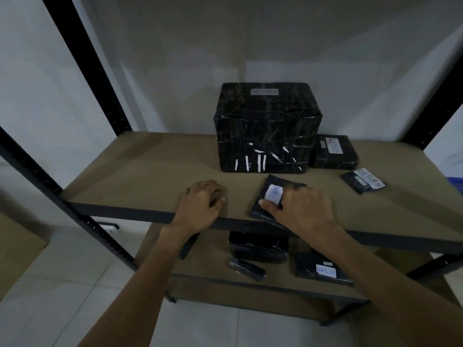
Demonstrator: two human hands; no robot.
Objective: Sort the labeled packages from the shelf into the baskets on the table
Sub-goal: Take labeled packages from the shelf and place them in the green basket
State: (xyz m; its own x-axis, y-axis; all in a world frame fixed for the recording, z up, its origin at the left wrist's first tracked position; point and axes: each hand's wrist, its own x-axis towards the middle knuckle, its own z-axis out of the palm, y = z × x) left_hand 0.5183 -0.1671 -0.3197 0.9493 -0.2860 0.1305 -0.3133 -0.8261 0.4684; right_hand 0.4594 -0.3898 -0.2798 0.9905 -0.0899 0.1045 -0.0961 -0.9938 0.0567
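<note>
Both forearms reach over the shelf's front edge. Left hand (pixel 203 204) rests on the upper shelf board (pixel 150 171), fingers loosely curled, holding nothing. Right hand (pixel 303 209) grips the flat black package (pixel 258 211); thumb and curled fingers bracket its white RETURN label (pixel 274 194), and its near corner overhangs the edge. Farther back stands a large wrapped box (pixel 265 131), with a medium package (pixel 333 151) and a small package (pixel 363 181) to its right. Three dark packages (pixel 323 269) lie on the lower shelf (pixel 200 269).
</note>
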